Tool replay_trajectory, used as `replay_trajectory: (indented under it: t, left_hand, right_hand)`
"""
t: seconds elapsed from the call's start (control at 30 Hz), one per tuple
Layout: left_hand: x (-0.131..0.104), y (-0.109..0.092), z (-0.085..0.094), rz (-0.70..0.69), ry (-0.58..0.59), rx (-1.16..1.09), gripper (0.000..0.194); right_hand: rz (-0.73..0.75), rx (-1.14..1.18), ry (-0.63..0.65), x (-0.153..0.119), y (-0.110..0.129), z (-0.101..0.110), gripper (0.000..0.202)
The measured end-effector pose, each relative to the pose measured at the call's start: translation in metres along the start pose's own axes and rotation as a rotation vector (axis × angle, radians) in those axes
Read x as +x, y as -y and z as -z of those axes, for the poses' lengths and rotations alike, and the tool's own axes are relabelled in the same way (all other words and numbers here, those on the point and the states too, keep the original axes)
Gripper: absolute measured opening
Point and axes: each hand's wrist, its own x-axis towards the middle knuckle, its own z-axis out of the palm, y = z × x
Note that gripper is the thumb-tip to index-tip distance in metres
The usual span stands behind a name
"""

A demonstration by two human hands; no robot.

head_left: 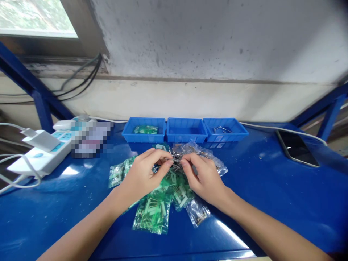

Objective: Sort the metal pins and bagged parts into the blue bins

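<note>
My left hand (148, 168) pinches a thin metal screw-like piece (172, 159) between thumb and forefinger. Fingertips of my right hand (205, 175) close on its other end. Its exact shape is too small to make out. Under both hands lies a heap of small packets: green bags (152, 214) with pale plastic pieces and thin metal parts in them, and clear bags (198, 210) with metal screws or pins. More loose-looking metal pieces show in the pile just beneath my fingers, partly hidden by them.
Behind the heap stand three blue bins in a row: the left bin (144, 139) holds green packets, the middle bin (186, 139) shows its bare floor, the right bin (227, 139) has a few metal pieces. A power strip (45, 159) lies left, a phone (297, 148) right.
</note>
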Motion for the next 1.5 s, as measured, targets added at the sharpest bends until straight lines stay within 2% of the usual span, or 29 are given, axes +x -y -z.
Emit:
replay_trajectory:
  t: [0.1,0.23,0.33,0.4,0.47,0.53,0.57,0.6,0.67,0.7,0.77,0.87,1.0,1.13,1.27,1.33,1.5]
  left_hand:
    - [0.001,0.000,0.002,-0.073,-0.005,0.015,0.013]
    - [0.002,0.001,0.003,-0.026,0.038,0.010,0.026]
    - [0.004,0.002,0.011,0.011,0.104,-0.034,0.028]
    - [0.006,0.006,0.020,0.059,0.154,-0.030,0.027]
    - [0.008,0.014,0.030,0.093,0.230,0.034,0.024]
    - [0.009,0.025,0.037,0.061,0.343,0.150,0.020]
    - [0.009,0.031,0.039,0.031,0.419,0.210,0.019]
    - [0.009,0.036,0.040,0.006,0.494,0.261,0.019]
    - [0.007,0.045,0.040,-0.013,0.610,0.327,0.020]
    - [0.006,0.048,0.039,-0.008,0.639,0.344,0.019]
    - [0.005,0.050,0.037,0.008,0.649,0.359,0.017]
    - [0.004,0.047,0.035,0.022,0.626,0.366,0.018]
    - [0.004,0.042,0.036,0.027,0.636,0.370,0.016]
    - [0.003,0.042,0.039,0.066,0.663,0.400,0.014]
    - [0.003,0.044,0.040,0.063,0.647,0.361,0.019]
    - [0.004,0.043,0.040,0.048,0.585,0.301,0.019]
    - [0.006,0.027,0.030,0.083,0.313,0.082,0.013]
  right_hand:
    - [0.015,0.046,0.007,0.000,0.000,0.001,0.015]
    - [0.063,0.075,-0.004,-0.002,0.001,-0.002,0.014]
    - [0.142,0.026,-0.042,0.000,0.001,0.002,0.010]
    - [0.182,-0.066,-0.141,0.005,-0.006,0.014,0.012]
    - [0.132,-0.218,-0.345,0.012,-0.021,0.034,0.015]
    - [-0.072,-0.401,-0.591,0.019,-0.044,0.057,0.021]
    - [-0.191,-0.497,-0.633,0.022,-0.057,0.069,0.022]
    - [-0.308,-0.555,-0.598,0.024,-0.071,0.078,0.022]
    - [-0.492,-0.605,-0.471,0.024,-0.092,0.090,0.036]
    - [-0.550,-0.603,-0.431,0.024,-0.099,0.092,0.041]
    - [-0.571,-0.567,-0.381,0.022,-0.103,0.088,0.042]
    - [-0.420,-0.420,-0.299,0.020,-0.086,0.067,0.030]
    - [-0.196,-0.219,-0.108,0.018,-0.054,0.034,0.023]
    - [-0.112,-0.136,0.061,0.013,-0.039,0.014,0.023]
    - [-0.087,-0.091,0.118,0.010,-0.035,0.008,0.022]
    - [-0.075,-0.072,0.108,0.009,-0.033,0.009,0.022]
    - [0.018,0.003,0.051,0.006,-0.020,0.007,0.025]
